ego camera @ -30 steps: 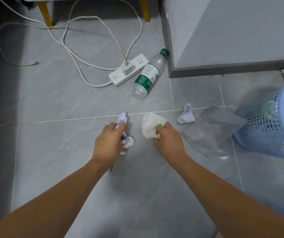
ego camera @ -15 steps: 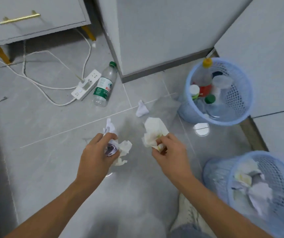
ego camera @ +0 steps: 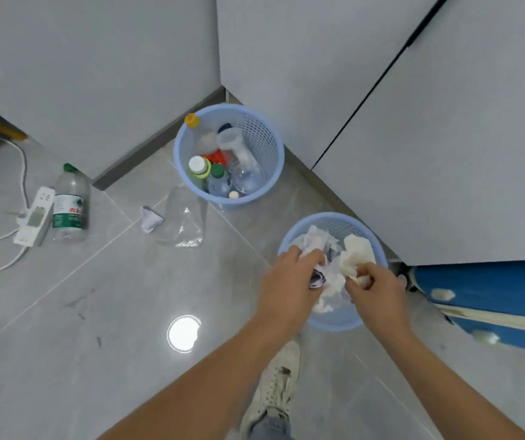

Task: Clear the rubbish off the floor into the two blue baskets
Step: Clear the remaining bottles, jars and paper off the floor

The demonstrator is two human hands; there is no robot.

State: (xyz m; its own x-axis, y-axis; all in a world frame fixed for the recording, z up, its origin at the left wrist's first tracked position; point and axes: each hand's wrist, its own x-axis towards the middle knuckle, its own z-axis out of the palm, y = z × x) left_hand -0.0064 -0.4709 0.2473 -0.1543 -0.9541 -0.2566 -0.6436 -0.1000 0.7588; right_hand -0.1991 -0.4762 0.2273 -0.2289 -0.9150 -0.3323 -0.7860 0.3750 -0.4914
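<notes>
Hands (ego camera: 289,277), paper (ego camera: 354,257) now over basket (ego camera: 334,323)

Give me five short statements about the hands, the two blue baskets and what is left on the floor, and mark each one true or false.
1. Both hands are over the near basket. True.
2. The left hand is empty. False: it holds crumpled paper in its grip.
3. The far basket holds bottles. True.
4. The green-capped bottle stands upright on the floor. False: it lies on its side beside the power strip.
5. The right hand pinches a white tissue above the near basket. True.
</notes>
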